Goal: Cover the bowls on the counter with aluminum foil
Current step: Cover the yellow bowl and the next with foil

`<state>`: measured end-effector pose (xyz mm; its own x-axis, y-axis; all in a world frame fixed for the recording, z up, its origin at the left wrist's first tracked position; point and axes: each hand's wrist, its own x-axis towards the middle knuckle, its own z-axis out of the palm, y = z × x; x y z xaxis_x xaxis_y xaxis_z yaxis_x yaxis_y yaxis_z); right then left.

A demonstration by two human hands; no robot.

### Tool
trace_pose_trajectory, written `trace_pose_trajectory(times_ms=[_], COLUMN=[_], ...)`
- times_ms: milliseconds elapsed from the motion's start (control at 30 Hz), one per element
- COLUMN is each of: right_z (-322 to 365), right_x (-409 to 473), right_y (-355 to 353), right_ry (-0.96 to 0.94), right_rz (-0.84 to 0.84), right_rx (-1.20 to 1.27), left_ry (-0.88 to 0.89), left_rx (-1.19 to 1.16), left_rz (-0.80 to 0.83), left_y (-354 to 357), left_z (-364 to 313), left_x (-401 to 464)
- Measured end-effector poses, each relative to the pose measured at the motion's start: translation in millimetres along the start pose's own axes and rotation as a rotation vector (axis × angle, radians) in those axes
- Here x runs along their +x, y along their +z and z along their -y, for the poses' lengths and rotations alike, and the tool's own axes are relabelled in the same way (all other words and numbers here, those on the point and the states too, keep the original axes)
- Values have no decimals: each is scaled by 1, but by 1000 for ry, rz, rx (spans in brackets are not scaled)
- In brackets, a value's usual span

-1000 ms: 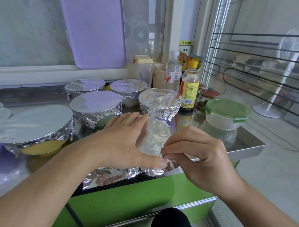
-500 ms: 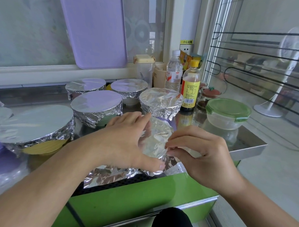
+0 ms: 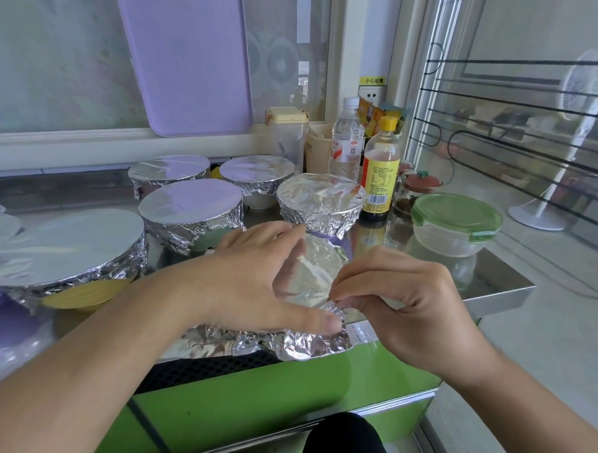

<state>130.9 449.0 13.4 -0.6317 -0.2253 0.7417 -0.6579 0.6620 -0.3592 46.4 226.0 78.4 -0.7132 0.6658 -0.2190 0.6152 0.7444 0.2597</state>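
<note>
At the near edge of the bench (image 3: 499, 293) sits a bowl wrapped in foil (image 3: 310, 277), and both hands are on it. The left hand (image 3: 255, 279) lies flat over the left side of the foil top, fingers straight and together, pointing right and away, the thumb stretched along the near rim and pressing the crinkled skirt of foil down. Its forearm comes in low from the left. The right hand (image 3: 396, 297) reaches in from the right with the wrist bent and the knuckles raised; its grip is closed, thumb and fingertips pinching a small fold of foil at the bowl's right near rim, just beside the left thumb tip.

Behind them stand other foil-covered bowls: a large yellow bowl (image 3: 69, 257) at the left, a green one (image 3: 190, 210) in the middle, one (image 3: 320, 201) just past the hands, and two more (image 3: 168, 170) (image 3: 257, 175) at the back. A dark sauce bottle (image 3: 379, 175) and a green-lidded tub (image 3: 456, 223) stand to the right.
</note>
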Motion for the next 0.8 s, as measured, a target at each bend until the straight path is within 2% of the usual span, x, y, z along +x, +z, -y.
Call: trace_pose_trajectory(times_ms=[133, 367, 600, 800], right_z=[5, 5, 7, 13], right_x=[-3, 2, 2, 1], right_y=[-1, -3, -4, 2], right_ry=[-5, 100, 39, -30], right_rz=[37, 75, 47, 50], right_rx=[30, 152, 68, -21], left_ry=[-20, -53, 19, -104], left_rx=[28, 36, 7, 46], left_rz=[-71, -11, 67, 16], left_y=[6, -6, -13, -4], left_z=[-4, -9, -4, -10], left_x=[1, 1, 0, -4])
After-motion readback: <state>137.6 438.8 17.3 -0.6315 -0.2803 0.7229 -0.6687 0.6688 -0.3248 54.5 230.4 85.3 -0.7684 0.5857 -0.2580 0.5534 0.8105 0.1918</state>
